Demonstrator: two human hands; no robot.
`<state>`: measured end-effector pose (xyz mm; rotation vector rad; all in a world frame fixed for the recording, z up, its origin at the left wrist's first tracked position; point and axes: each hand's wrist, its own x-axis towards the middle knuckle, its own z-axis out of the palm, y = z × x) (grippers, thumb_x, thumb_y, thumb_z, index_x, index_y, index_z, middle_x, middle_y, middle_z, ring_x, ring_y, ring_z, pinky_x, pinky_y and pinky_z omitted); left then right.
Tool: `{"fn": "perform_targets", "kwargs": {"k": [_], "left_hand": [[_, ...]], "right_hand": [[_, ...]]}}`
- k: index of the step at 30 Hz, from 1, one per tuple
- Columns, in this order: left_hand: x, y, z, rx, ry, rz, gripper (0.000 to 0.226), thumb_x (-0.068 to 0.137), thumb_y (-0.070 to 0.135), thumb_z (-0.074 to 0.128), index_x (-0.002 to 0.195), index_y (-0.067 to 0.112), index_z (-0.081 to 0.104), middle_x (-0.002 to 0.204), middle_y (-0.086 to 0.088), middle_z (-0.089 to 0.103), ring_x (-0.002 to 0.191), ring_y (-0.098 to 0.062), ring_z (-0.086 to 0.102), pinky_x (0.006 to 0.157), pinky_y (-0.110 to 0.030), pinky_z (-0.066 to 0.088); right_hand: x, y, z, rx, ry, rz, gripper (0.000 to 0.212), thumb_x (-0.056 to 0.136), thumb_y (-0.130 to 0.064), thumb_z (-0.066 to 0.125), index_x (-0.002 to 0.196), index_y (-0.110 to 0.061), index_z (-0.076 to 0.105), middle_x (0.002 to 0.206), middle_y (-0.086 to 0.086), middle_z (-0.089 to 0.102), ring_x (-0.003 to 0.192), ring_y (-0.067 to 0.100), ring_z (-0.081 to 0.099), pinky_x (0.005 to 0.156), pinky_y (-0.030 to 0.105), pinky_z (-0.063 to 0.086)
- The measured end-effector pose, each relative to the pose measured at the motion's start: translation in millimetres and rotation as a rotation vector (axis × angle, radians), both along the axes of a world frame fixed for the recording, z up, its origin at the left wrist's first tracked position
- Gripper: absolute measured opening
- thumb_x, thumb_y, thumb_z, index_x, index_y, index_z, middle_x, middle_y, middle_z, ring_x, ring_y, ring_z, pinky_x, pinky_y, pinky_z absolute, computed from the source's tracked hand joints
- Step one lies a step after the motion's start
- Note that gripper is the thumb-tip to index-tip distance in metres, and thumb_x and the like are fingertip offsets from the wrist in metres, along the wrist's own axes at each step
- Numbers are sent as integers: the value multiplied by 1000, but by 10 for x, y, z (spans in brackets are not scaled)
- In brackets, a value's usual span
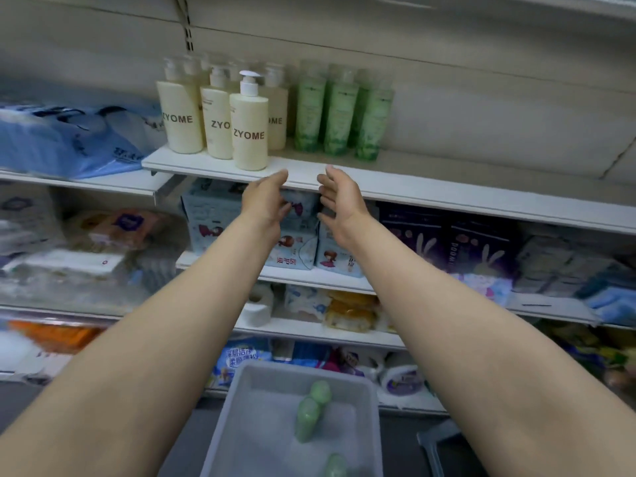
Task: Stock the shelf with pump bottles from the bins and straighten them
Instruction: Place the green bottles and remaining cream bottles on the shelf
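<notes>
A person's two bare arms reach up from the bottom corners of the frame toward a white shelf point(344, 182) at centre. The left hand point(266, 201) and right hand point(339, 201) hang just below its front edge, palms facing each other, fingers loosely spread and holding nothing.

On the shelf, upper centre, stands a cluster of cream pump bottles point(249, 127) with white pump heads and "ZYOME" printed in dark red letters; the front one sits near the shelf's edge, the others staggered behind it to the left and right. Just beside them to the right stand tall translucent green bottles point(339, 115), upright and close together, their labels too blurred to read.

At bottom centre, a grey plastic bin point(241, 407) holds more pale green bottles point(308, 421) lying on their sides. Lower shelves carry assorted packaged goods point(299, 249).
</notes>
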<state>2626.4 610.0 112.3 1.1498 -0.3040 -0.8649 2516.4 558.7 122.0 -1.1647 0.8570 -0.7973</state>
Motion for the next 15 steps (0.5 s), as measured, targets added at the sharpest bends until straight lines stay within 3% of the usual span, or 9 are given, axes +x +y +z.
{"fn": "perform_targets", "kwargs": {"k": [2,4,7,10,12,15], "left_hand": [[-241,93,-136,-12,63,-42,17,94,26,68,105,17,59,100,-2,57,98,-17,57,79,-29,52],[-464,183,-274,-15,100,-68,20,93,25,68,109,17,60,112,-5,58,110,-19,56,80,-29,52],[-765,327,-423,28,131,-98,21,92,27,70,109,20,61,126,-6,56,118,-18,55,80,-30,53],[-1024,459,-554,57,147,-126,27,92,28,69,116,19,63,129,-6,58,103,-10,59,73,-29,52],[-1166,534,-650,73,137,-116,38,91,29,69,127,17,61,135,-8,57,105,-11,60,71,-29,51],[-1329,640,-828,106,133,-101,40,90,29,71,127,16,59,141,-11,55,126,-21,55,81,-32,50]], "right_hand": [[-243,92,-98,17,-3,18,44,101,-43,47,134,-16,58,135,-4,56,128,14,46,104,33,36],[-468,171,-208,36,30,33,36,101,-41,49,125,-18,62,119,-9,65,117,11,53,96,25,43],[-766,268,-389,52,87,26,52,97,-43,54,142,-16,52,145,3,51,133,21,44,109,40,38],[-1018,368,-525,50,121,30,48,97,-41,55,138,-16,54,137,1,54,106,13,52,96,37,38],[-1170,418,-641,57,150,31,34,97,-39,56,124,-19,60,120,-4,55,93,7,49,95,38,36],[-1358,471,-814,97,177,27,13,97,-36,56,91,-26,62,96,-11,56,92,10,49,89,35,38]]}}
